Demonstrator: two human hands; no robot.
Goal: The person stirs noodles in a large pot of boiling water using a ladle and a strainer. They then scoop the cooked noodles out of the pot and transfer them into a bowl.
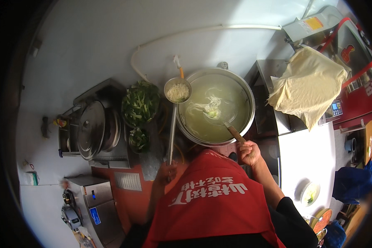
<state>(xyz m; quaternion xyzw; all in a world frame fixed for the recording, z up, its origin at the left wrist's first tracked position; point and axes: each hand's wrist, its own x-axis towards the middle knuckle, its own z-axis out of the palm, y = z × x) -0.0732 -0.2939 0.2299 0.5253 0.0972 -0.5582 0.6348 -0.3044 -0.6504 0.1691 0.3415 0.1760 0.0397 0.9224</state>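
Observation:
My left hand [167, 172] grips the long metal handle of a ladle [173, 133], whose round bowl holds pale noodles [178, 92] with a little green beside the large pot's left rim. My right hand [248, 152] is closed on the wooden handle of a strainer [234, 133]. The strainer's head lies in the cloudy, yellow-green liquid of the wide metal pot [252, 105], with white noodles [213, 107] and some pale green pieces at it. Left of the ladle stand a large bowl of cut leafy greens [140, 102] and a smaller bowl of greens [139, 139].
Lidded metal pots [91, 130] stand at the left. A beige cloth [308, 82] hangs over equipment at the right, above a white counter [307, 155] with a bowl of food [310, 193] and a dish of red food [323, 219]. A pipe [204, 29] runs along the wall.

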